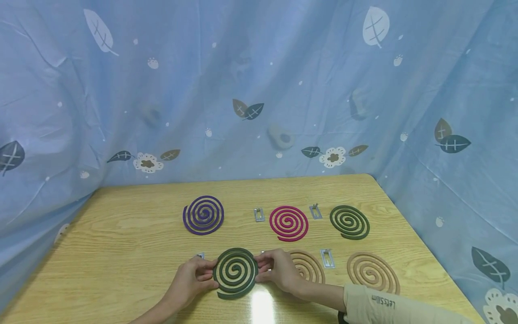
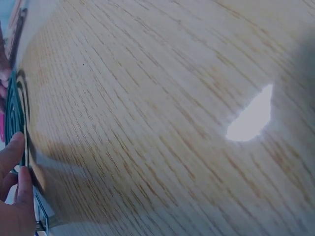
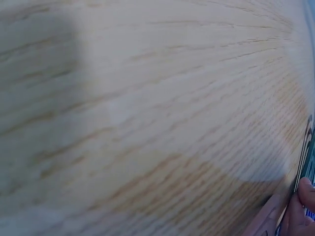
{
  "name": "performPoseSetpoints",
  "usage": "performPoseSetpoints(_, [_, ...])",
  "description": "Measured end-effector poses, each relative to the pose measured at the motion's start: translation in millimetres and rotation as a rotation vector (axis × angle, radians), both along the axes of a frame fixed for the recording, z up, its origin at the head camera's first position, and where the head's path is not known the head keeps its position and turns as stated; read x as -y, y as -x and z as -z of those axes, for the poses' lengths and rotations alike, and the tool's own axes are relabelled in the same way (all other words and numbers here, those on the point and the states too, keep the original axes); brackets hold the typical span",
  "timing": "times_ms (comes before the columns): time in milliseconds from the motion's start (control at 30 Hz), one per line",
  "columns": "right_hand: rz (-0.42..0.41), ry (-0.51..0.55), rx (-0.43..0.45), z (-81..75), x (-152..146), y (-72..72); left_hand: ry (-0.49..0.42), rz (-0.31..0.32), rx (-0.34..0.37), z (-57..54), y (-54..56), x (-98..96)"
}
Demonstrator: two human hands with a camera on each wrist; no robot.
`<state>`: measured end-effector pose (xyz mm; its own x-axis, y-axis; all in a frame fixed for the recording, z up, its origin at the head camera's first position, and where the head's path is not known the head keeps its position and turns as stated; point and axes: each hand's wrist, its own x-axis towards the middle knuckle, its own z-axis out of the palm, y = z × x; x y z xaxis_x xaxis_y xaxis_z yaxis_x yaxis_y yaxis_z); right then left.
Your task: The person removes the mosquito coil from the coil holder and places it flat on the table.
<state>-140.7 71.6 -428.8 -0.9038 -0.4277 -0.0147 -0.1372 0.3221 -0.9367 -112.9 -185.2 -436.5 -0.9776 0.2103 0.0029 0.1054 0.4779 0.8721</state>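
Both hands hold a dark green mosquito coil (image 1: 236, 270) by opposite edges, close over the near part of the wooden table. My left hand (image 1: 188, 280) pinches its left edge between thumb and fingers; my right hand (image 1: 280, 271) grips the right edge the same way. In the left wrist view the coil (image 2: 14, 110) appears edge-on, raised above its shadow, with the left fingers (image 2: 17, 147) at its rim. The right wrist view catches only part of the right hand (image 3: 301, 206) at the lower right. A tan coil (image 1: 301, 271) lies partly hidden behind the right hand.
Along the back of the table (image 1: 133, 216) lie a purple coil (image 1: 204, 213), a pink coil (image 1: 288, 220) and another dark green coil (image 1: 349, 220). Another tan coil (image 1: 370, 275) is at the right. Several small metal stands, one a stand (image 1: 327, 258), sit among them. Blue curtains surround the table.
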Motion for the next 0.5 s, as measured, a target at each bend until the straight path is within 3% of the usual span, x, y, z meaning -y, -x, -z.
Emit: performPoseSetpoints(500, [0.011,-0.008,-0.015,0.8,0.3,-0.5,0.000,-0.010,-0.013,2.7,1.6,-0.3])
